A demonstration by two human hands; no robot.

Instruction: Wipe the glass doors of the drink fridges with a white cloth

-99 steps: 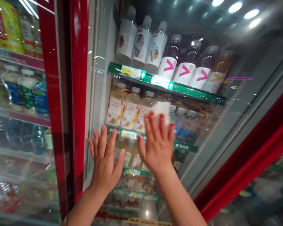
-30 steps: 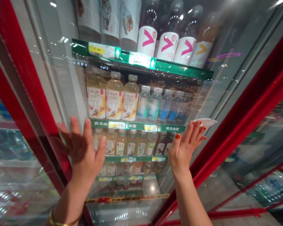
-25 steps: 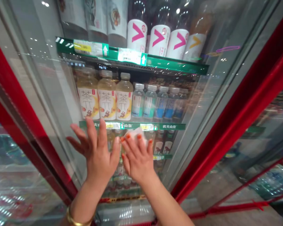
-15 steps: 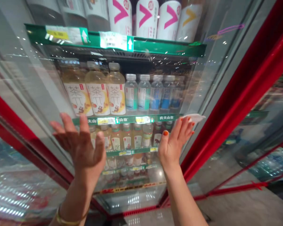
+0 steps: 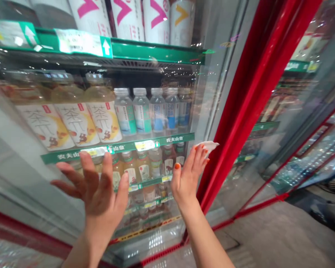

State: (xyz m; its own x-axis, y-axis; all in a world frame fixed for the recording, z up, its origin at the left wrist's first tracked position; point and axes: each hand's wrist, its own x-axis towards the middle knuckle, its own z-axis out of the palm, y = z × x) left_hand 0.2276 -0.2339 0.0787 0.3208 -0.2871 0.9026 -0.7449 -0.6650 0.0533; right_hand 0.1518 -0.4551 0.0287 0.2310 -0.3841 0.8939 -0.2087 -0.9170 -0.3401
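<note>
My left hand (image 5: 100,193) is raised palm forward before the glass door (image 5: 12,175), fingers spread and nothing in it. I cannot tell whether it touches the glass. Under the fingers of my right hand (image 5: 187,178) is a thin white cloth or tissue (image 5: 212,146), its edge sticking out past the orange-nailed fingertips; the rest is hidden. That hand is near the right side of the door, close to the red frame (image 5: 237,111). Behind the glass, large tea bottles (image 5: 103,115) and smaller soda water bottles (image 5: 158,111) stand in a row.
Green shelf strips (image 5: 156,50) carry price tags, with white bottles (image 5: 127,20) bearing pink V marks on the top shelf. More bottles (image 5: 130,167) fill the lower shelves. Another glass-fronted cooler (image 5: 268,149) stands to the right, above a grey floor (image 5: 257,238).
The view has swung right, so the shelves shift left and more of the right-hand cooler shows. My right hand with the white cloth appears lower and farther left; my left hand stays spread.
</note>
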